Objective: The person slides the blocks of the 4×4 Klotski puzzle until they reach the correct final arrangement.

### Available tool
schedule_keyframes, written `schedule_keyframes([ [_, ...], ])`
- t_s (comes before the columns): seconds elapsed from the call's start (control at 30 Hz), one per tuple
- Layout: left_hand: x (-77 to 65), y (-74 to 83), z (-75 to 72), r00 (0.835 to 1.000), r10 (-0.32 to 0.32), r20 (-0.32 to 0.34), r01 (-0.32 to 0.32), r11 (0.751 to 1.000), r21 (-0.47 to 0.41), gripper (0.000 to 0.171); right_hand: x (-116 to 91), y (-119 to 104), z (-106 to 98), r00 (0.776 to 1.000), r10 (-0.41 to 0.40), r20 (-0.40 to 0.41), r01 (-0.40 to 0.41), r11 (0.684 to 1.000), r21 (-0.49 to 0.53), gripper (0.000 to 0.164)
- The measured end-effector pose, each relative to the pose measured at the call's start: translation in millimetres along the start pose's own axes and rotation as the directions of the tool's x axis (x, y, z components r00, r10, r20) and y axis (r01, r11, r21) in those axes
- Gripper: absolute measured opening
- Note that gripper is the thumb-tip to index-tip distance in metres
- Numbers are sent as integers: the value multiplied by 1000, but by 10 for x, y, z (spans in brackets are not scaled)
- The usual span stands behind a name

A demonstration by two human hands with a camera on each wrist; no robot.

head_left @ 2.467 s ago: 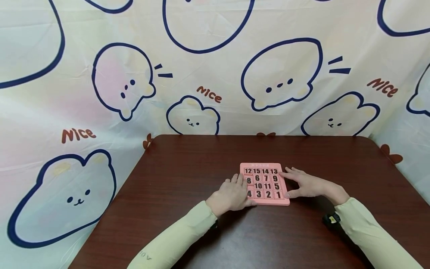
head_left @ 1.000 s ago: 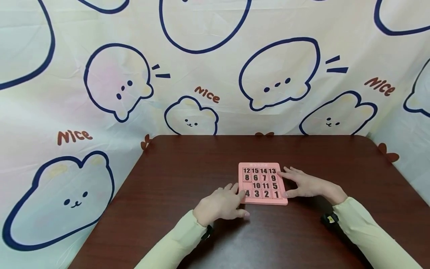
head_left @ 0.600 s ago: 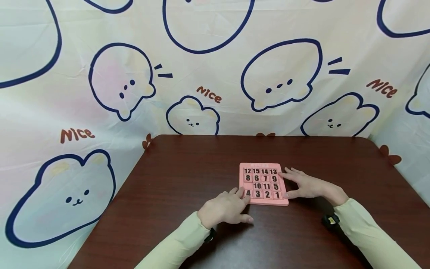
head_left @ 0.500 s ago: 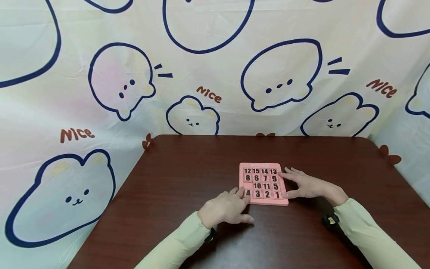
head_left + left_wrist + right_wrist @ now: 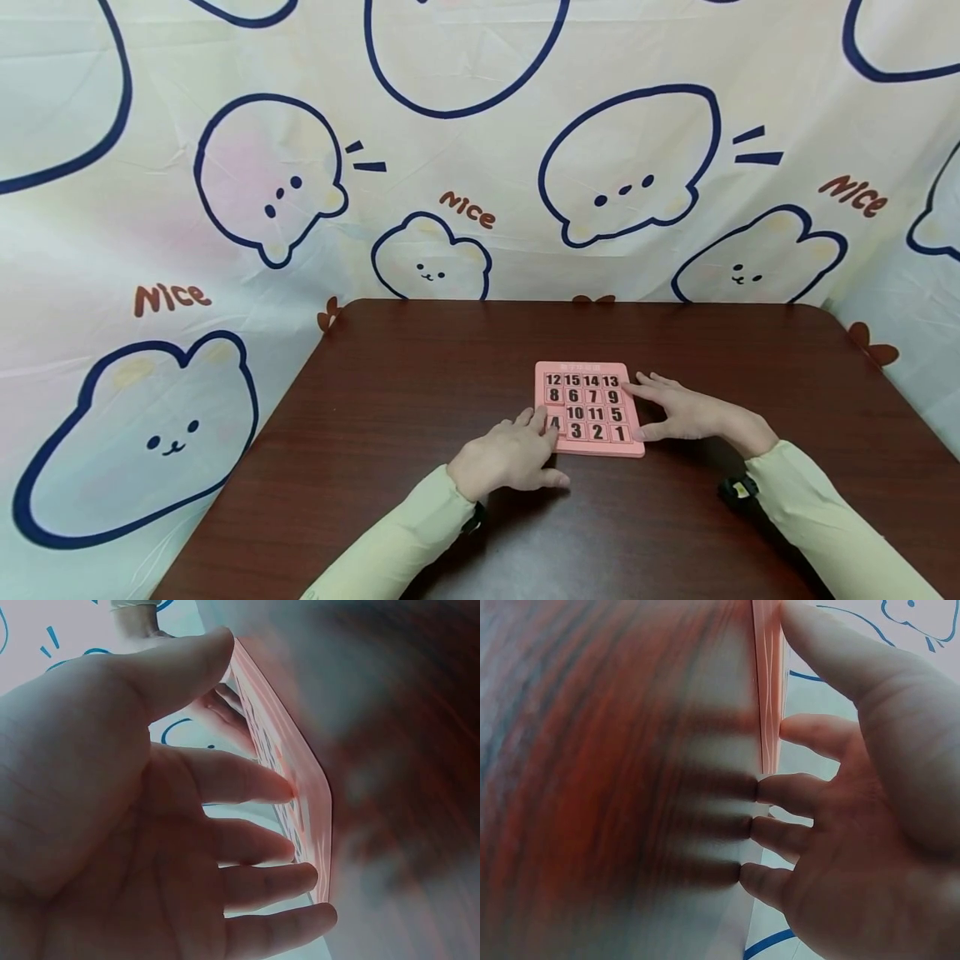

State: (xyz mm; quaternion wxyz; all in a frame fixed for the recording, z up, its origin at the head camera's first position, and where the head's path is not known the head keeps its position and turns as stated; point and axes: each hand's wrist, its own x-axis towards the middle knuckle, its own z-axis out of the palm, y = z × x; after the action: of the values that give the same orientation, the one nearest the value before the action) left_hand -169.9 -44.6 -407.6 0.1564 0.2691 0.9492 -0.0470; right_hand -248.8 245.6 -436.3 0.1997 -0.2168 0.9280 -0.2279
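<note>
A pink number slide puzzle (image 5: 589,450) lies flat on the dark brown table, its numbers facing me. The index fingertip of my left hand (image 5: 504,456) touches the 4 tile (image 5: 553,422), which sits slightly farther up than its neighbour 3 and is partly covered. My left fingers stretch over the puzzle's left border, thumb apart near the front corner. At the right edge, my right hand (image 5: 686,412) touches the border with thumb and index fingertip. In the right wrist view the other right fingertips rest on the table beside the puzzle's pink side (image 5: 767,690).
The dark wooden table (image 5: 420,358) extends around the puzzle. A cloth backdrop (image 5: 510,167) with cartoon bears stands behind it and to the sides. A black wrist strap (image 5: 738,490) shows at the right sleeve, another at the left.
My left hand drew back from the 8 tile, which moved up beside 6, then came to the 4 tile. The 4 has just slid slightly away from me. My right hand stayed put.
</note>
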Motion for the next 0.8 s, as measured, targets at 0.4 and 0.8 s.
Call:
schedule_keyframes([
  [0.4,147,-98,-15,999,-34,-5,34,999,-34,77,-12,-23,-17,1000,4,4,-4,1000,4,95],
  [0.8,61,22,-47,998,40,-56,-40,999,-5,71,-15,-9,-12,1000,6,11,-6,1000,2,95],
])
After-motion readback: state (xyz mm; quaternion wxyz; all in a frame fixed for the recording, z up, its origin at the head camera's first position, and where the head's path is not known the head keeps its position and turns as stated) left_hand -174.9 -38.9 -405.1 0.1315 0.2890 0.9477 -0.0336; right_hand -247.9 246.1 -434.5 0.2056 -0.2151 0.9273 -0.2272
